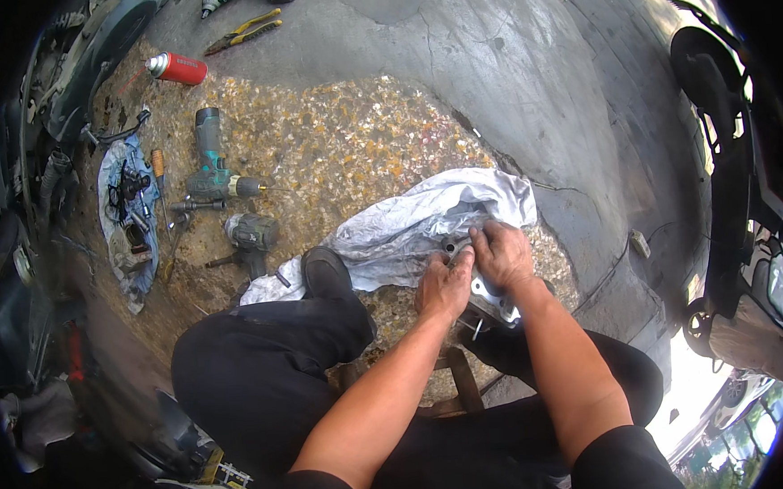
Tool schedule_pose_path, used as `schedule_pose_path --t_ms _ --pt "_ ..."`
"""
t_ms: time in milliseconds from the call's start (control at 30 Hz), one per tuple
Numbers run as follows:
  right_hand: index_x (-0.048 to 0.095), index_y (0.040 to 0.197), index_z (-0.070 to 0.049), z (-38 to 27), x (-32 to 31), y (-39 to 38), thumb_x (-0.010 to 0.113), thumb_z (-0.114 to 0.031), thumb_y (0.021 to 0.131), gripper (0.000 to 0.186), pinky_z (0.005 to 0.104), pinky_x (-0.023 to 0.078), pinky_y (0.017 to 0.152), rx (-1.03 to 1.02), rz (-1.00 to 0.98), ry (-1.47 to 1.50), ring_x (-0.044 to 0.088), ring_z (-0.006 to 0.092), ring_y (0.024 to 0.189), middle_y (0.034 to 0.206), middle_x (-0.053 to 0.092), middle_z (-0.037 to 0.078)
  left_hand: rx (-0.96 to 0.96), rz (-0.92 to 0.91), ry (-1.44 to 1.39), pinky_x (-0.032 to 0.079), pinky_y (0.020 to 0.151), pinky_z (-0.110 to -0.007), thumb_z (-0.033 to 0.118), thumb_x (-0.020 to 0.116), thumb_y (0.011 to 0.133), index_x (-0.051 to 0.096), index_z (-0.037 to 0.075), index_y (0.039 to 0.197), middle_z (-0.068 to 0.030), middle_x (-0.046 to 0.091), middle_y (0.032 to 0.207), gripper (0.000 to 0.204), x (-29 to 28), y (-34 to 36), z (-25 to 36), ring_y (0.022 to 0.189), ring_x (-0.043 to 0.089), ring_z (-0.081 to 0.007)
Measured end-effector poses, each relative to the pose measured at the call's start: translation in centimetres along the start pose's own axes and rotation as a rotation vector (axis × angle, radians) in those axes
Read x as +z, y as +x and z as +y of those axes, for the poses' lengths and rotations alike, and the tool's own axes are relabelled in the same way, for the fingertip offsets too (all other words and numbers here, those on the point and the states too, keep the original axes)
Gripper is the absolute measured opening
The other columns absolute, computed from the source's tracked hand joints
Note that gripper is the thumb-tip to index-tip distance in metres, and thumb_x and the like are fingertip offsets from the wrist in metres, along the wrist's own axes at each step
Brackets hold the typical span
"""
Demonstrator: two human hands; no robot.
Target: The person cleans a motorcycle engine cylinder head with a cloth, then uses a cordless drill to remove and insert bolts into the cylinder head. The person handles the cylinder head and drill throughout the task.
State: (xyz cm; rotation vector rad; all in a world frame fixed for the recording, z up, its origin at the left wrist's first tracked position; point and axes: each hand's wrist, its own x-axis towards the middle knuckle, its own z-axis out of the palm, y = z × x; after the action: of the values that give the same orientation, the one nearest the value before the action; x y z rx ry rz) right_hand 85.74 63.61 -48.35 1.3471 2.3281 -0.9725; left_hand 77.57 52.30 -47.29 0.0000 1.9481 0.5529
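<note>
Metal part (481,286) is gripped in both hands, left hand (445,286) and right hand (503,252) close together, by a white cloth (399,222). Speckled floor (340,140) meets grey concrete (533,65); a drill (212,177) and red can (185,71) lie leftward.

The floor is a speckled, pebbly patch (331,141) in tan, white and rust tones, bordered above and to the right by smooth grey concrete (523,57). A dark crack (554,187) runs through the concrete near the patch's right edge. Part of a wooden stool (464,379) shows low in the middle. Strong daylight whitens the lower right, where a white car (733,403) stands near green foliage (744,471).
</note>
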Motion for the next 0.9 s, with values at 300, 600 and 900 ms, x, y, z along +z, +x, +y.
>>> schedule_pose_path --t_ms 300,600,900 --pt "0.068 0.081 -0.003 3.6 -1.3 -2.5 0.059 -0.039 0.093 0.038 0.0501 0.05 0.077 0.019 -0.003 0.057 0.063 0.0449 0.083 0.081 0.067 0.024 0.076 -0.394 -0.612 0.049 0.073 -0.03 0.046 0.073 0.083 0.064 -0.001 0.092 -0.0078 0.066 0.088 0.049 3.1 -0.9 -2.9 0.08 0.062 -0.0156" --pt "0.065 0.082 -0.003 -0.1 2.1 -0.4 0.058 -0.038 0.093 0.038 0.0512 0.05 0.077 -0.053 0.077 0.091 0.064 0.0449 0.085 0.088 0.067 0.024 -0.071 -0.626 -0.94 0.056 0.083 -0.035 0.029 0.081 0.078 0.052 0.001 0.128 -0.0095 0.065 0.108 0.064 -2.1 2.6 -3.3 0.095 0.066 -0.0215" --pt "0.066 0.084 -0.004 -2.1 5.5 1.7 0.058 -0.04 0.093 0.039 0.0518 0.052 0.076 -0.047 0.077 0.04 0.065 0.0439 0.083 0.089 0.067 0.023 -0.095 -0.596 -0.97 0.053 0.088 -0.036 0.027 0.08 0.076 0.049 0.001 0.134 -0.0115 0.062 0.116 0.071 -3.3 7.0 -6.3 0.103 0.063 -0.0215"
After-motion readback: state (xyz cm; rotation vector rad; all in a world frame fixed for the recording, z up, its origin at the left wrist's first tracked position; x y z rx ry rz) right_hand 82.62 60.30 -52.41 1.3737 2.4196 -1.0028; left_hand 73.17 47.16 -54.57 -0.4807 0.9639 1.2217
